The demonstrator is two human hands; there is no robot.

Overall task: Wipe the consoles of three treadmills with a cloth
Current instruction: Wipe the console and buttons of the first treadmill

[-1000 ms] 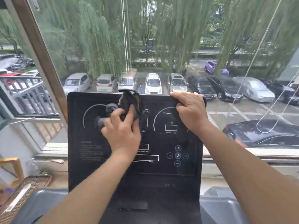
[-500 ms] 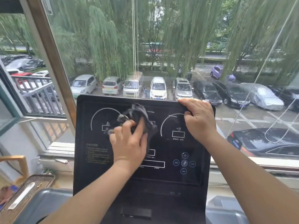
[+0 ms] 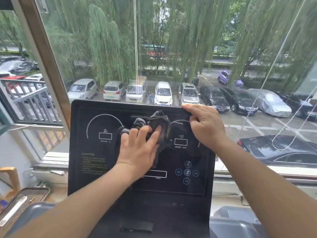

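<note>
The black console (image 3: 96,169) carries white printing. "INCLINE" sits under a small box inside the left arc and "SPEED km/h" under the box inside the right arc. "CAUTION" heads a block of small lines at lower left that are too fine to read. At lower right is a cluster of round buttons: a plus at the top, a music note in the middle, skip arrows either side and one more below. A long outlined box lies near the bottom centre, its caption blurred.

Behind the console is a large window (image 3: 240,48). Two beaded cords (image 3: 136,48) hang down its middle, with weeping willows (image 3: 103,40) and a row of parked cars (image 3: 163,93) outside. A grey railing (image 3: 29,98) shows at far left.

The dark cloth (image 3: 161,121) is bunched on the upper middle of the console, between the two arcs. The left hand (image 3: 139,148) lies on its near part with fingers straight and slightly spread, pressing it flat against the panel and hiding the printing beneath. The right hand (image 3: 205,127) grips the console's top right corner, fingers curled over the far edge and thumb on the face, just right of the cloth.
</note>
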